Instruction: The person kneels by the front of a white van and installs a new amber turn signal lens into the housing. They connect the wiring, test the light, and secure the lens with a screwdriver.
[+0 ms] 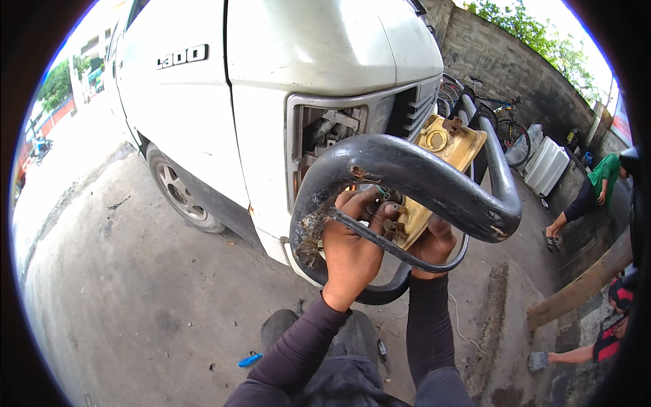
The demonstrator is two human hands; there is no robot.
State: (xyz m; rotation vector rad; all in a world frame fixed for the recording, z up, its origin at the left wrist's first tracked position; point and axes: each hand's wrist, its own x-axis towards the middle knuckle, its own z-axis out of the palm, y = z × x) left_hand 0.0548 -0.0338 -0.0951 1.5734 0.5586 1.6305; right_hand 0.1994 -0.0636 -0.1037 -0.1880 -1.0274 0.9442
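Note:
My left hand (349, 254) reaches under the thick black bar (420, 186) on the van's front corner, its fingers closed on a small dark fitting with a green wire (385, 193) at the back of a yellowed lamp housing (442, 148). My right hand (434, 247), partly hidden by the bars, grips the housing's lower right part. The housing is tilted, outside the open headlight recess (329, 125) of the white van (183, 115). A thinner black tube (413, 261) crosses in front of both hands. Part of the thick bar's surface is scuffed and rusty.
A blue tool (249, 359), a screwdriver (382, 353) and a cable (468, 339) lie on the concrete. At right are bicycles (512, 132), a white box (548, 169), a wooden plank (576, 292), a person in green (600, 176) and another in red (607, 339) along a block wall.

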